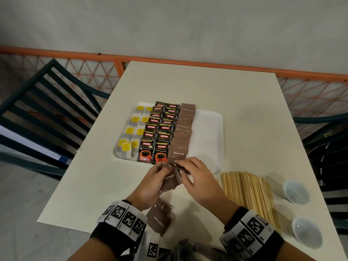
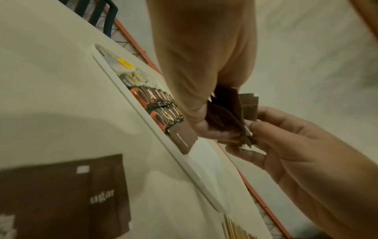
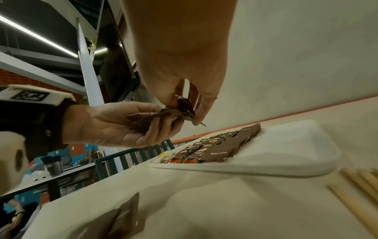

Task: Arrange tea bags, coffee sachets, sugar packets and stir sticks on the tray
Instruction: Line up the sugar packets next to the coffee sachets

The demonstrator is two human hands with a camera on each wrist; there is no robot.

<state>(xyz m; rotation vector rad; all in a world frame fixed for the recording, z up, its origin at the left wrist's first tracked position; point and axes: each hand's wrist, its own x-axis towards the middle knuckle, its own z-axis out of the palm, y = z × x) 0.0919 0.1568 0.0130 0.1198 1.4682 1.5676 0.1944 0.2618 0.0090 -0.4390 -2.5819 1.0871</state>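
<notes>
While both hands pinch "Brown Sugar" packets (image 1: 170, 182), sachets (image 1: 162, 136) read "KOPIKO SUPREMO".

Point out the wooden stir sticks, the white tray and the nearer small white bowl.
Bundle of wooden stir sticks (image 1: 248, 193), head view, middle of the pile.
White rectangular tray (image 1: 209, 132), head view, bare right part.
Nearer small white bowl (image 1: 306, 231), head view, inside.

Light on my bench (image 1: 235, 113) is soft and even, dimmer toward the frame corners. The two bowls (image 1: 296, 192) at right throw soft grey shadows toward upper left. Straight lines bow at the head view's edges. Both wrist views are dim and warm-toned, smeared with blur; the loose packet (image 2: 61, 197) at lower left is out of focus. A ceiling strip light (image 3: 39, 36) glares at upper left.
</notes>
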